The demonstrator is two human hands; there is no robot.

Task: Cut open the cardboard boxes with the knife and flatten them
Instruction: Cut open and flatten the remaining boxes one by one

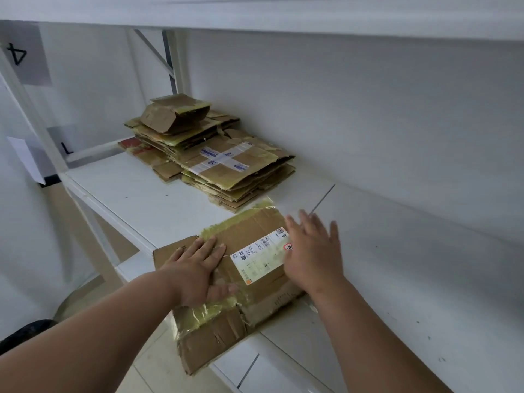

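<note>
A flattened brown cardboard box [249, 282] with yellowed tape and a white shipping label lies on the white shelf [136, 199], its near part hanging over the front edge. My left hand [198, 268] presses flat on its left half, fingers straight. My right hand [314, 253] is spread open over the box's right edge, fingers straight and pointing away from me. No knife is in view.
A pile of several flattened cardboard boxes [215, 163] sits further back on the shelf, with a crumpled one on top. The white back wall runs along the right. Another shelf board is overhead. The shelf frame's upright post [37, 120] stands at the left.
</note>
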